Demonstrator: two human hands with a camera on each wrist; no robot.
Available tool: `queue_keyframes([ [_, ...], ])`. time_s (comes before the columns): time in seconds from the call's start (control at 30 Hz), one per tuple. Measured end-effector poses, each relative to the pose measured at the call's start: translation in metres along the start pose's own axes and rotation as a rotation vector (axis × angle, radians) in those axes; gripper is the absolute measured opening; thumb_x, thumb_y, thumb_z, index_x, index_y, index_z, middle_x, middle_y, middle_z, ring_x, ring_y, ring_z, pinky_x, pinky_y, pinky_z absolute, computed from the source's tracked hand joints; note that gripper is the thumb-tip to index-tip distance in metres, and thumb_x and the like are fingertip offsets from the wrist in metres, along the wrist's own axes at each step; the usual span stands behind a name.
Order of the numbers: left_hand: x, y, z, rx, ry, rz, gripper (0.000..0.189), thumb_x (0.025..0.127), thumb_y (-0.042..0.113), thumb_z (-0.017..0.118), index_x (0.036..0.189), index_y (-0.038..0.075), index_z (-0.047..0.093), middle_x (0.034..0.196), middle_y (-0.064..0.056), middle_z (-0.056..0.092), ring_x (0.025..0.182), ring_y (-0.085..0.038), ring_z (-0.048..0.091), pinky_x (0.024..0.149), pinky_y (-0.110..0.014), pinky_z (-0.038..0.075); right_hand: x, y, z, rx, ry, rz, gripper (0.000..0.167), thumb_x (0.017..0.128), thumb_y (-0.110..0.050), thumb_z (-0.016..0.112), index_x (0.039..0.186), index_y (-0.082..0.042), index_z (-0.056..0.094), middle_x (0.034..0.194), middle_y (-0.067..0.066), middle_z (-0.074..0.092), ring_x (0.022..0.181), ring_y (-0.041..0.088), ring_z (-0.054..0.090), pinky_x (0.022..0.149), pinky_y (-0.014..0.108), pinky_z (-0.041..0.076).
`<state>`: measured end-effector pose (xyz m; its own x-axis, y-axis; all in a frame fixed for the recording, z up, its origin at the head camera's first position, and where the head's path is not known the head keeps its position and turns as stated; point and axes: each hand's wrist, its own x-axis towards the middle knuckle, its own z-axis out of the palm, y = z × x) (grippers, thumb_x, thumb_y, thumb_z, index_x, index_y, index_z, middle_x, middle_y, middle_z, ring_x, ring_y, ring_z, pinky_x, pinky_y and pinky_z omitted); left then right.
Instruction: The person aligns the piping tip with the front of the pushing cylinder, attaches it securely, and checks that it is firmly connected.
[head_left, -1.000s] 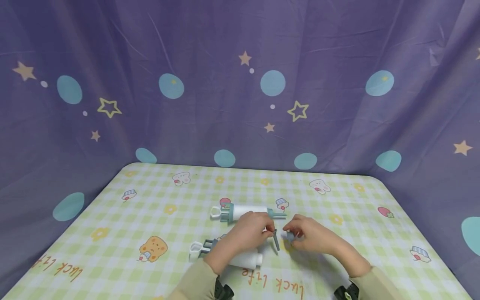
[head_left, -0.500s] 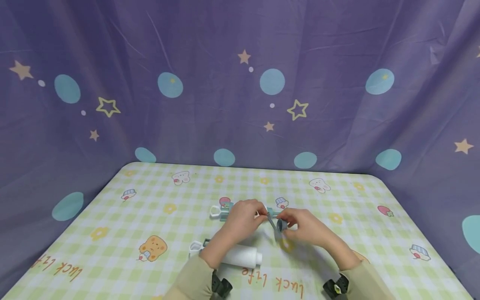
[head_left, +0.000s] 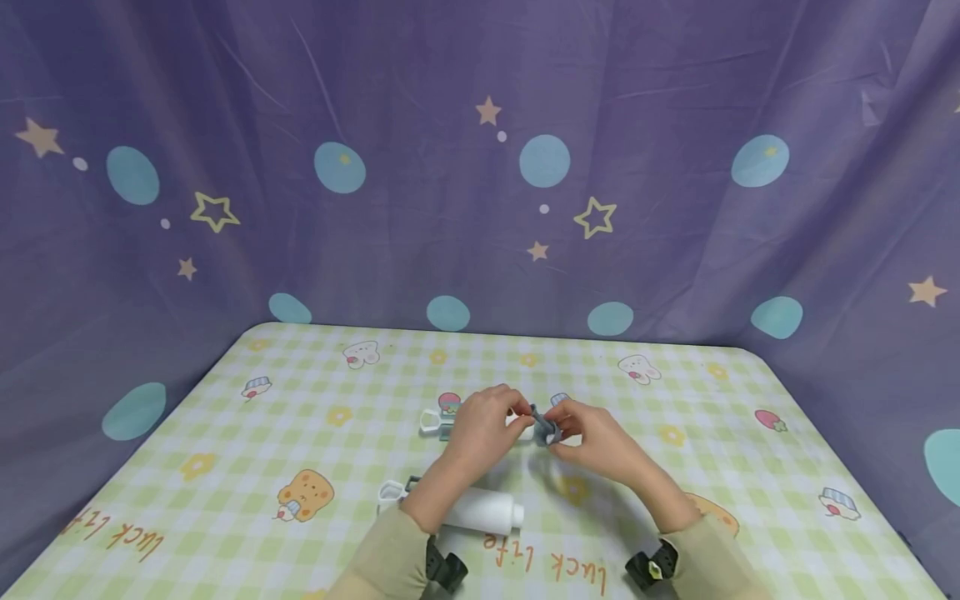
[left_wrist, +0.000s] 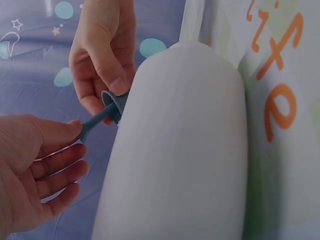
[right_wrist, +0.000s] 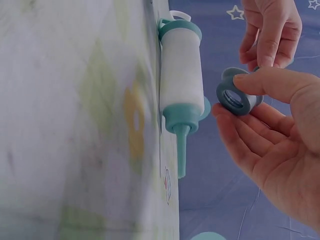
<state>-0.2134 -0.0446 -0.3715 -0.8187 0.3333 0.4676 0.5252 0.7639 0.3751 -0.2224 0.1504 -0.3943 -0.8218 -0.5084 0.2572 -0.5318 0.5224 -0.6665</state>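
My left hand (head_left: 483,425) pinches a slim grey-blue nozzle (left_wrist: 95,122) by its narrow end between thumb and fingertip. In my right hand (head_left: 600,437), thumb and fingers grip a grey-blue ring cap (right_wrist: 243,103) with a tab on its rim. In the left wrist view the nozzle's far end sits inside the cap's opening; how deep it reaches is hidden. Behind both hands lies a teal and white decorating syringe (right_wrist: 181,70) with a long teal tip. A second syringe (head_left: 480,510), white-barrelled and without a cap at its neck, lies under my left forearm.
A green checked cloth (head_left: 225,433) covers the table. Purple curtain (head_left: 420,242) hangs behind and along both sides. The white barrel fills much of the left wrist view, close to my left wrist.
Both hands have come together and moved away from me, toward the far syringe. The nozzle, hanging apart from the cap earlier, now has its end in the cap.
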Motion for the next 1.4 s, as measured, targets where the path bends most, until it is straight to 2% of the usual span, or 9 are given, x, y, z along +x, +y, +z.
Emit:
queue_keyframes([
  [0.1,0.0,0.001,0.0,0.006,0.004,-0.003,0.009,0.078,0.027,0.07,0.078,0.019,0.067,0.077,0.008,0.062,0.071,-0.009,0.058,0.068,-0.026,0.045,0.001,-0.001,0.001,0.037,0.012,0.011,0.028,0.077,-0.006,0.068,0.103,-0.012,0.058,0.098,0.001,0.064,0.085,0.014,0.064,0.076,0.034,0.052],
  [0.4,0.001,0.001,0.001,0.042,0.019,0.016,0.01,0.076,0.027,0.072,0.076,0.019,0.067,0.075,0.007,0.061,0.07,-0.009,0.057,0.067,-0.026,0.045,0.002,-0.002,0.002,0.041,0.072,0.033,0.03,0.077,-0.006,0.07,0.104,-0.01,0.057,0.101,0.004,0.062,0.086,0.017,0.064,0.076,0.034,0.052],
  [0.6,-0.001,0.005,0.005,0.06,-0.007,0.02,0.01,0.076,0.029,0.072,0.075,0.02,0.067,0.076,0.008,0.061,0.07,-0.008,0.056,0.066,-0.025,0.044,0.004,-0.002,0.004,0.038,0.11,0.009,0.032,0.076,-0.009,0.072,0.104,-0.008,0.057,0.099,0.003,0.062,0.086,0.017,0.064,0.077,0.033,0.052],
  [0.8,-0.003,0.009,0.009,0.029,-0.028,0.02,0.01,0.077,0.028,0.071,0.075,0.02,0.066,0.077,0.006,0.061,0.069,-0.008,0.055,0.07,-0.027,0.045,0.005,-0.004,0.005,0.037,0.141,0.002,0.034,0.075,-0.013,0.074,0.105,-0.009,0.056,0.097,0.002,0.063,0.086,0.016,0.063,0.077,0.029,0.052],
  [0.97,-0.003,0.009,0.01,0.026,-0.019,0.029,0.009,0.077,0.027,0.071,0.076,0.019,0.066,0.075,0.007,0.059,0.064,-0.007,0.052,0.067,-0.026,0.044,0.005,-0.007,0.005,0.043,0.155,-0.001,0.034,0.075,-0.013,0.074,0.104,-0.011,0.057,0.098,0.002,0.063,0.085,0.016,0.063,0.077,0.033,0.052],
  [1.23,-0.001,0.011,0.009,0.027,-0.027,0.053,0.006,0.079,0.024,0.069,0.079,0.017,0.068,0.075,0.006,0.06,0.066,-0.008,0.054,0.065,-0.024,0.043,0.005,-0.009,0.006,0.051,0.17,-0.003,0.037,0.073,-0.009,0.075,0.104,-0.013,0.057,0.097,0.0,0.063,0.084,0.014,0.063,0.076,0.037,0.052],
  [1.4,-0.003,0.011,0.008,0.041,-0.039,0.054,0.006,0.08,0.023,0.068,0.08,0.017,0.069,0.075,0.007,0.06,0.066,-0.008,0.055,0.066,-0.024,0.044,0.004,-0.009,0.005,0.054,0.161,0.011,0.036,0.074,-0.011,0.074,0.105,-0.009,0.057,0.097,0.002,0.063,0.085,0.016,0.063,0.077,0.037,0.051],
])
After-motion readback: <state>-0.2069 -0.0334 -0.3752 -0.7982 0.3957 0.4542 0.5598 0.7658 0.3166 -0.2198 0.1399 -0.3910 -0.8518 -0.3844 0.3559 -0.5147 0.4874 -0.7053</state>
